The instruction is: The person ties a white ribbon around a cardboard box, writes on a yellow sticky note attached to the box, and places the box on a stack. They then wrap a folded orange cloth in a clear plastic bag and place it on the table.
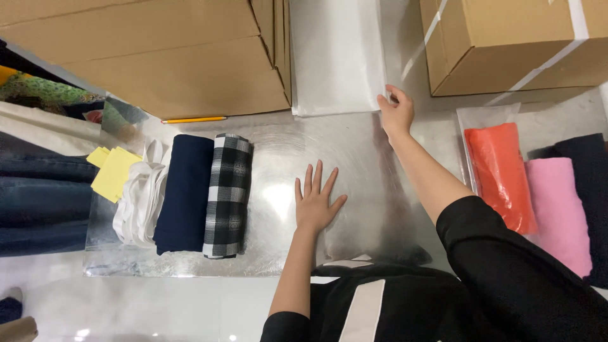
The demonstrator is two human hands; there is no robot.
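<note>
Closest in, the person's left hand (315,204) lies flat and released, fingers spread, palm down on the shiny, brushed-metal bench (354,158), holding nothing. To its left a row of rolled garments rests side by side on the bench: a black-and-white checked roll (228,195), touching a smooth navy roll (185,193), then a crumpled white one (140,202), with soft yellow square sheets (114,171) just beyond that. Folded blue denim (38,202) sits at the far left edge. On the right side, an orange garment sealed in a glossy clear bag (500,174) lies next to a fuzzy pink roll (560,212) and a dark one (592,164). Farther out, the right hand (396,111) reaches forward and pinches the near right corner of a stack of thin, translucent plastic bags (335,57), thumb on top. A yellow pencil (193,119) lies near the foot of a large, flat-sided cardboard box (158,57), and a second taped cardboard box (513,41) stands at the far right.
</note>
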